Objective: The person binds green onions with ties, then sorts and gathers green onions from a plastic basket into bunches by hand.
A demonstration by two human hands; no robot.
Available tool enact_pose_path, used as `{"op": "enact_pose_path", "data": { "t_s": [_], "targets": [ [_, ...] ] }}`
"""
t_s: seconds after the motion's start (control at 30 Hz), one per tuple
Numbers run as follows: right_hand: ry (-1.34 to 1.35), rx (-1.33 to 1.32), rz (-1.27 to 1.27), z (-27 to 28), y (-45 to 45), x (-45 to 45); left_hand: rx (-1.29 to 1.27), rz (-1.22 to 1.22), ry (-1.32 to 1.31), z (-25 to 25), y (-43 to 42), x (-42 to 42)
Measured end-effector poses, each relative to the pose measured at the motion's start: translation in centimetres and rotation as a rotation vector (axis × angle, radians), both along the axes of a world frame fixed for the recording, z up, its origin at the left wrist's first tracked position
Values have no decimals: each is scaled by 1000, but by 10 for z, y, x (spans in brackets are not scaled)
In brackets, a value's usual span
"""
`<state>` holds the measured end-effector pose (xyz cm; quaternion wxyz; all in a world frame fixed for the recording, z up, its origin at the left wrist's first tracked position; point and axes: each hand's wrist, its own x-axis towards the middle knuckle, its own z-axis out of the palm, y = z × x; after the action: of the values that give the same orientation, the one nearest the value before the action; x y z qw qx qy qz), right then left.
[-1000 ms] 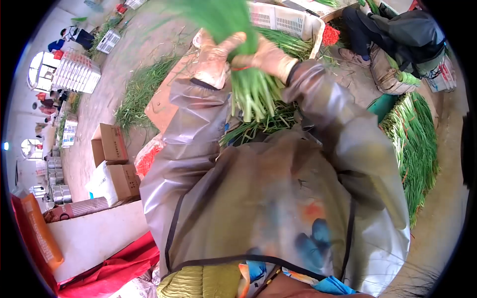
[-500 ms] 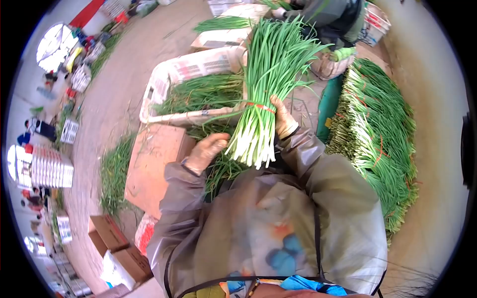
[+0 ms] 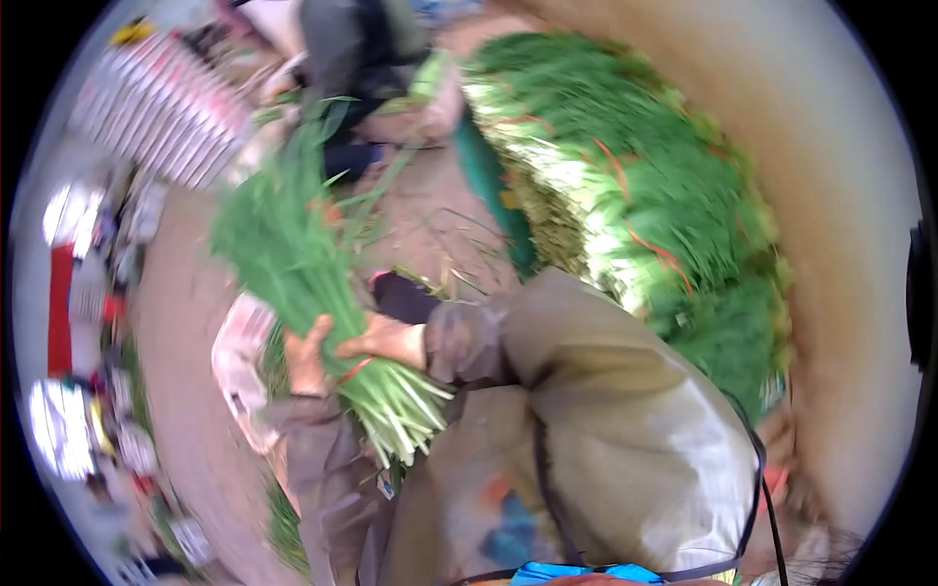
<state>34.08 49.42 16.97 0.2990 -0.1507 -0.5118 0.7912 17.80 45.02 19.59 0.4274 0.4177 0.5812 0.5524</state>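
Bundle of greens: the long-leaved bundle [image 3: 327, 283] sits at nine o'clock from mid-view, held off the ground, tilted; leaf tips toward eleven o'clock, pale cut ends toward five.
Left hand: [image 3: 309, 359] on the bundle's nine o'clock side, thumb up along the stalks, gripping; remaining fingers mostly hidden.
Right hand: [image 3: 387, 342] on the three o'clock side, fingers closed against the same stalks; blur hides fingertip detail.
Red band: [image 3: 356, 369] crosses the stalks just below the hands, so this bundle looks tied already.
Pile: large heap of greens [image 3: 635, 186] at two o'clock, several red bands across it; many bundles appear finished. The held one lies well apart from it, not yet laid down.
Crate: pale crate [image 3: 237, 356] near nine o'clock, beyond the bundle, some greens inside; probably more to sort, amount unclear.
Floor: loose stalks [image 3: 464, 234] at twelve o'clock.
Co-worker: dark-clothed person [image 3: 363, 59] at eleven o'clock.
Writing: stacked crates [image 3: 161, 107] at ten o'clock carry reddish marks, too blurred to read; no brand legible.
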Motion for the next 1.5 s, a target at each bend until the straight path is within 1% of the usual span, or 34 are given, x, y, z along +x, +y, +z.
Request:
{"op": "enact_pose_path", "data": {
  "t_s": [0.07,0.13,0.17,0.23,0.27,0.3,0.33,0.4,0.47,0.5,0.57,0.6,0.63,0.67,0.7,0.73,0.8,0.87,0.9,0.93,0.97,1.0,1.03,1.07,1.1,1.13,1.2,1.27,1.33,1.37,1.4,1.43,1.47,1.5],
  "targets": [
    [97,-321,-32,-18,3,-7,-30,1,100,-18,6,-24],
    [299,-612,13,3,24,24,-148,-44,-155,-16,0,-44],
    [377,-720,126,-5,44,37,-137,-130,-75,18,-10,-12],
    [507,-863,310,-15,96,81,-135,-121,-53,24,-19,-10],
    [459,-608,-73,9,100,125,-132,-130,-29,21,-24,-18],
    [521,-625,-49,14,111,170,-144,-152,-31,17,-31,-24],
    [558,-501,-159,1,124,214,-187,-158,-64,7,-37,-38],
    [313,-359,-565,6,122,311,-249,-111,-146,-20,-49,-63],
    [97,-462,-1094,8,94,389,-296,-68,-253,-48,-59,-87],
    [28,-505,-1234,-25,93,454,-313,-34,-271,-59,-63,-91],
    [-205,-536,-1614,-51,44,525,-343,26,-336,-78,-67,-102],
    [-40,-578,-1535,-84,22,571,-360,29,-339,-85,-67,-101],
    [-23,-618,-1539,-124,-8,607,-371,48,-359,-94,-65,-100],
    [-4,-657,-1537,-139,-40,609,-378,73,-378,-100,-65,-97],
    [-62,-658,-1427,-148,-67,594,-382,42,-395,-104,-64,-92],
    [-119,-846,-1611,-183,-83,597,-396,83,-371,-109,-60,-84],
    [-559,-1095,-1547,-237,-107,592,-451,52,-390,-114,-55,-67],
    [-1064,-907,-1268,-277,-116,582,-443,-74,-466,-130,-62,-64],
    [-1363,-669,-1033,-291,-103,582,-466,-32,-383,-129,-65,-47],
    [-1699,-307,-706,-296,-87,586,-467,-23,-345,-135,-69,-38],
    [-1938,20,-399,-287,-67,586,-478,-46,-275,-142,-75,-36],
    [-2067,295,-177,-271,-38,582,-534,-17,-65,-149,-80,-34],
    [-2125,533,-74,-254,4,576,-491,-19,213,-159,-88,-26],
    [-2146,773,-30,-235,41,569,-417,38,235,-169,-97,-10],
    [-2037,802,-414,-265,99,606,-318,-25,506,-178,-105,-2],
    [-1993,1236,-412,-237,143,587,-252,-50,620,-169,-113,17],
    [-760,-12,-769,-181,217,512,-363,-203,735,-194,-131,40],
    [-624,125,-883,-77,187,322,-699,-523,648,-245,-131,48],
    [-669,252,-659,-44,181,200,-818,-659,528,-224,-124,49],
    [-604,264,-426,-58,192,156,-818,-630,515,-217,-129,46],
    [-635,287,-336,-33,159,86,-719,-494,495,-211,-136,43],
    [-598,341,-167,-34,150,40,-618,-360,479,-206,-142,38],
    [-629,415,-32,-44,149,-8,-613,-340,471,-200,-146,31],
    [-561,612,49,-57,150,-54,-535,-213,459,-195,-150,23]
  ]
}}
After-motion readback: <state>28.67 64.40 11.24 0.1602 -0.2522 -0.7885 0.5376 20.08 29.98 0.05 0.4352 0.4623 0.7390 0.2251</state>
